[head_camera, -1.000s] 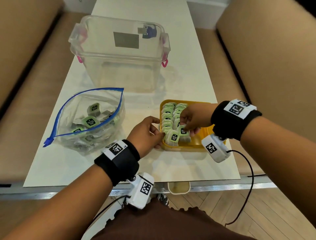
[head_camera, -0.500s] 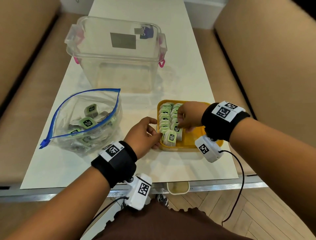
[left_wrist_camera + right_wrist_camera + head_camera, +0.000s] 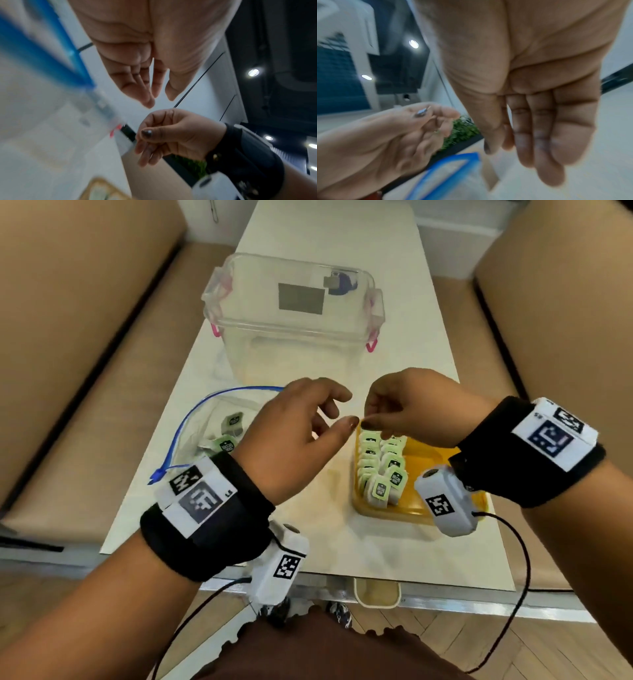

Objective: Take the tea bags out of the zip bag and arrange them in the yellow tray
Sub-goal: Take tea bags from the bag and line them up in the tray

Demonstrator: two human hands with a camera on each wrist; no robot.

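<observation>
Currently both hands are up in the air above the table (image 3: 404,549), near each other at centre frame, neither holding anything. Left hand (image 3: 291,436) has loose, slightly spread fingers, empty; it covers the right part of the zip bag (image 3: 205,426). Right hand (image 3: 411,409) has fingers loosely curled, thumb tip by the fingertips, nothing seen between them; it hides the far end of the yellow tray (image 3: 411,508).

Tray sits at about 4 o'clock from table centre, near the front edge. Tea bags (image 3: 380,474) stand in two rows along its left side; the wrist camera (image 3: 448,501) covers part of the tray's right half.

Zip bag lies at 9 o'clock, mouth open, blue zip strip visible, a few tea bags inside; count unreadable through the plastic.

Clear storage box (image 3: 294,316) with pink latches at 12 o'clock.

Both wrist views are motion-blurred: palms readable, bag and tray only smears.
</observation>
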